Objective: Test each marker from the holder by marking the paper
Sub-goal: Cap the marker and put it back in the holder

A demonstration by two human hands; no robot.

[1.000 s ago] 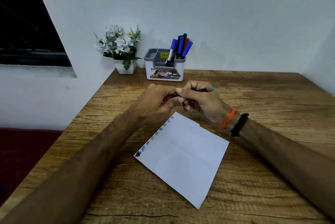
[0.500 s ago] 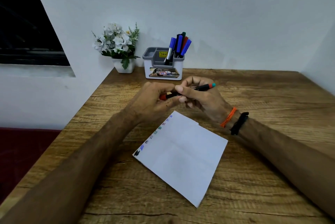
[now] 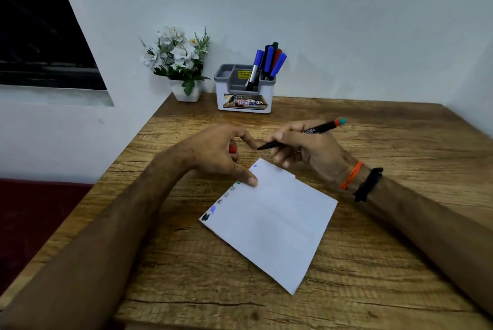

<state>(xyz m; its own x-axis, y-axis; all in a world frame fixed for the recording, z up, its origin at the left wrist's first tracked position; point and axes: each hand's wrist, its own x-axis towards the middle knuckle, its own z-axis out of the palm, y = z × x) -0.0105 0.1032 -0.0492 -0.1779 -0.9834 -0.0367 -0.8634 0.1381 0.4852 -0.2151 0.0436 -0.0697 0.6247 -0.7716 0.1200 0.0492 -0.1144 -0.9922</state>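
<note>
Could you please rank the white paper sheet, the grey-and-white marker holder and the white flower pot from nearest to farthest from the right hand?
1. White paper sheet, just below the right hand.
2. Grey-and-white marker holder, at the back.
3. White flower pot, back left.

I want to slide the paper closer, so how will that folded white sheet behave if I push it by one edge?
The paper looks thin and light, so it will probably slide easily on the wooden table. It seems floppy and may buckle along its crease. The left hand touches its corner with a fingertip, which likely steadies it.
</note>
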